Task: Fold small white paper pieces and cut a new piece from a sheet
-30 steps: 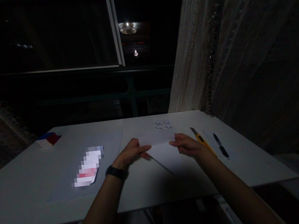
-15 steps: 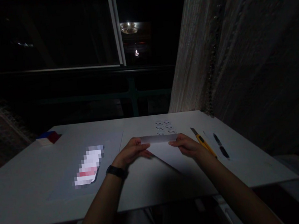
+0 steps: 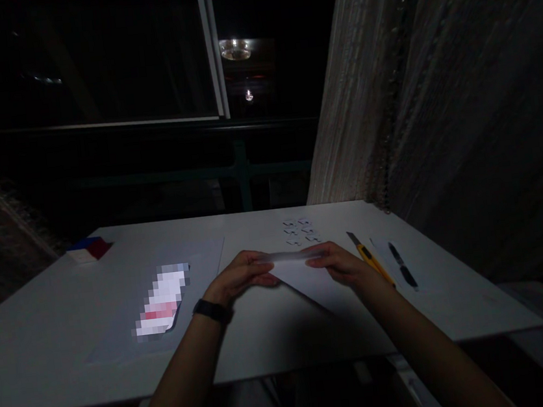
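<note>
A white sheet of paper lies on the white table in front of me, its far edge turned over toward me. My left hand, a dark band on its wrist, pinches the left end of that turned edge. The right end is pinched by my right hand. The folded strip between my fingertips is thin and nearly flat on the sheet.
A yellow utility knife and a dark pen lie right of my right hand. Small paper cut-outs sit beyond the sheet. A blurred card rests on a large sheet at left. A red and blue block sits far left.
The far flap of the paper, raised a second ago, has come down toward me and now lies almost flat. Both hands have stayed at its ends.
</note>
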Demonstrator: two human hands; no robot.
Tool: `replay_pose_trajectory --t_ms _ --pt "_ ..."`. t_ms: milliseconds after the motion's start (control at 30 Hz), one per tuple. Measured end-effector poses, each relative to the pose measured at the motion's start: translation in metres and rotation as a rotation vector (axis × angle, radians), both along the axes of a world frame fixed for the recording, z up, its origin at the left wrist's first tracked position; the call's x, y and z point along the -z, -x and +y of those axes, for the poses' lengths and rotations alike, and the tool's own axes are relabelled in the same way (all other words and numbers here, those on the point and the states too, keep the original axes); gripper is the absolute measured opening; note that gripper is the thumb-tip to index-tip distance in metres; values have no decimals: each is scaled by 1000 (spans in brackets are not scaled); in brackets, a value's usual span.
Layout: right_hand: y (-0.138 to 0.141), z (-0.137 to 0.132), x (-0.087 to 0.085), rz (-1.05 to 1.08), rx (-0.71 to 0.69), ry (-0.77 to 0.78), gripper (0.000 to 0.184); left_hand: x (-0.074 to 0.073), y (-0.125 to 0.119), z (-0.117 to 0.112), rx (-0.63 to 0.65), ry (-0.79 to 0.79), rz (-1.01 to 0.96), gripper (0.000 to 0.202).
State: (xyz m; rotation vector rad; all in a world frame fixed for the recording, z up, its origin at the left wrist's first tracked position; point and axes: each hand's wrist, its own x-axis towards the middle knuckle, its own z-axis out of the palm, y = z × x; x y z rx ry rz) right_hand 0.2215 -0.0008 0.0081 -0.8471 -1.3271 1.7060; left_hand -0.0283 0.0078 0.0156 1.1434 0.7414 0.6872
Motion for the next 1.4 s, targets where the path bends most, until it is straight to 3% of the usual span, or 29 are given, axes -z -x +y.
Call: replay_pose_trajectory --t_ms 133,233,333,400,500,567,667,733,800,867,967,1100,1233,1400 --pt "4 -1 -2 -42 67 -28 24 -1 -3 2 -148 13 -72 30" --pt "16 -2 0 -33 272 -144 26 -6 -7 0 -210 28 -208 33" --pt "31 -4 7 -172 573 -393 33 -10 -13 -4 -174 59 -275 36" --pt "40 -8 14 -309 663 -598 40 -10 -18 -7 -178 35 -257 37" --pt "52 -18 22 -447 618 -880 51 -6 -23 -7 -293 -73 -210 32" --pt "56 -26 23 -456 529 -956 51 -4 -23 -6 -401 -122 -186 31" --pt "56 -32 17 -391 331 -867 56 -7 -18 -2 -496 -177 -148 32" --pt "52 -31 9 -263 212 -710 78 -12 -13 -1 -531 -257 -96 32" --pt "48 -25 -2 -102 145 -555 84 -18 -11 -2 -572 -385 6 32" --pt "45 -16 -16 -26 165 -484 70 -23 -11 -3 -589 -519 136 30" --pt "44 -6 -37 2 187 -491 51 -27 -16 -7 -515 -690 289 27" --pt "45 -2 -54 -155 203 -577 34 -26 -21 -13 -434 -882 409 24" --pt "47 -2 -54 -239 292 -581 26 -23 -24 -15 -467 -878 382 21" --pt "57 0 -45 -174 435 -520 27 -19 -29 -16 -527 -782 372 24"
